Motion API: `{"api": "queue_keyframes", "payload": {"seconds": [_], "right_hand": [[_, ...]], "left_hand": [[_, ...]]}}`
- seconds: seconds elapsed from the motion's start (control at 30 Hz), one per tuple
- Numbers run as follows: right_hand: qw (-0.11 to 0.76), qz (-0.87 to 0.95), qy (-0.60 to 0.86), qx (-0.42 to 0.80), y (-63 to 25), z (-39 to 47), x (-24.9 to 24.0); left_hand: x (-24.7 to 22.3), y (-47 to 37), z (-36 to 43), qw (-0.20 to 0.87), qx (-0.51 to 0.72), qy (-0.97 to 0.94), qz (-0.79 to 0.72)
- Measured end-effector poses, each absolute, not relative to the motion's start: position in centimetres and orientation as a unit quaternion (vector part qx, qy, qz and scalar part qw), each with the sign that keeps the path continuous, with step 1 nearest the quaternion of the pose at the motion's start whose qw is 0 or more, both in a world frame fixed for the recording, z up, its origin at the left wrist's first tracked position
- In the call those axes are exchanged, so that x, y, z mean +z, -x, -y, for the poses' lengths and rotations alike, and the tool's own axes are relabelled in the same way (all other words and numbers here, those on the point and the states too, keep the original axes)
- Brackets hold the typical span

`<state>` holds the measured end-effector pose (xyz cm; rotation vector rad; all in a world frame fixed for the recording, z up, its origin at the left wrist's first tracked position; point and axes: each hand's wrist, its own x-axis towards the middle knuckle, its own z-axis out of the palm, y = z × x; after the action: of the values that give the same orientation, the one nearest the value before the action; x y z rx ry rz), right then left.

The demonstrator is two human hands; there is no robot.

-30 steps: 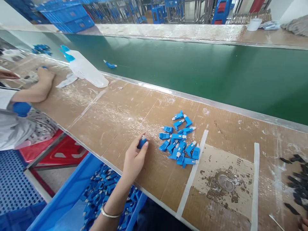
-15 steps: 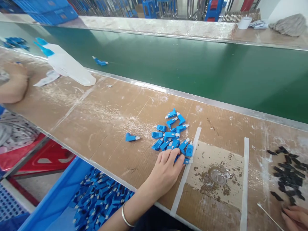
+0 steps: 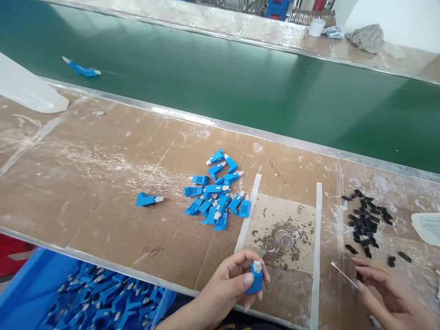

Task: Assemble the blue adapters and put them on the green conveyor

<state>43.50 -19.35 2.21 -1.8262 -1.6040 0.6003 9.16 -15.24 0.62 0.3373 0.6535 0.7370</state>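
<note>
My left hand [image 3: 233,282] is closed around a blue plastic part [image 3: 255,280] with a whitish tip pointing up, near the table's front edge. Between the thumb and fingers of my right hand [image 3: 388,291] is a small black piece [image 3: 359,277]. A white cotton swab [image 3: 344,275] lies just left of those fingers. Several more blue parts [image 3: 216,195] are heaped mid-table, and a single blue part [image 3: 146,199] rests to their left. Loose black pieces [image 3: 366,222] form a pile beyond my right hand.
Two white tape strips [image 3: 316,252] flank a wet cardboard patch [image 3: 295,211]. Behind the table runs a green belt [image 3: 220,78] carrying a blue piece [image 3: 82,69]. A blue bin [image 3: 27,284] full of blue parts stands below the front edge. A white bottle [image 3: 30,87] lies left.
My left hand has drawn back from the heap with a blue part. My right hand has come further into view, holding a black piece. The view has shifted right.
</note>
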Motion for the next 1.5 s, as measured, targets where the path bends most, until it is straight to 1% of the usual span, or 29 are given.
{"api": "queue_keyframes", "payload": {"seconds": [0.1,0.3,0.43,0.67,0.83,1.07,1.17,1.23,1.27,1.4,1.5], "right_hand": [[0.336,0.657,0.63,0.241,-40.5,18.8,2.6],[0.383,0.696,0.548,0.263,-35.2,16.6,2.3],[0.382,0.722,0.521,0.249,-32.9,14.8,2.2],[0.351,0.736,0.525,0.244,-32.7,14.1,1.6],[0.342,0.739,0.533,0.229,-32.6,14.2,1.6],[0.341,0.748,0.53,0.207,-32.4,13.7,1.8],[0.347,0.739,0.534,0.22,-32.5,13.9,1.7],[0.369,0.707,0.545,0.258,-32.5,14.3,1.6],[0.395,0.678,0.551,0.285,-32.5,14.5,1.5],[0.536,0.521,0.527,0.405,-32.4,15.4,2.0],[0.58,0.473,0.482,0.456,-32.2,15.6,2.7]], "left_hand": [[0.8,-9.3,14.9,0.867,0.349,-0.141,-0.327],[1.2,-9.9,14.4,0.848,0.374,-0.136,-0.351],[0.9,-10.5,14.5,0.854,0.376,-0.126,-0.338],[0.3,-10.8,15.0,0.872,0.369,-0.13,-0.295],[0.2,-10.9,14.9,0.856,0.379,-0.17,-0.309],[0.8,-11.2,14.6,0.862,0.382,-0.156,-0.294],[1.1,-11.4,14.5,0.864,0.377,-0.155,-0.294],[1.3,-11.5,14.4,0.865,0.377,-0.155,-0.294],[1.5,-11.6,14.3,0.864,0.377,-0.154,-0.295],[2.5,-12.0,13.8,0.869,0.371,-0.15,-0.291],[3.4,-12.6,13.4,0.889,0.347,-0.147,-0.26]]}}
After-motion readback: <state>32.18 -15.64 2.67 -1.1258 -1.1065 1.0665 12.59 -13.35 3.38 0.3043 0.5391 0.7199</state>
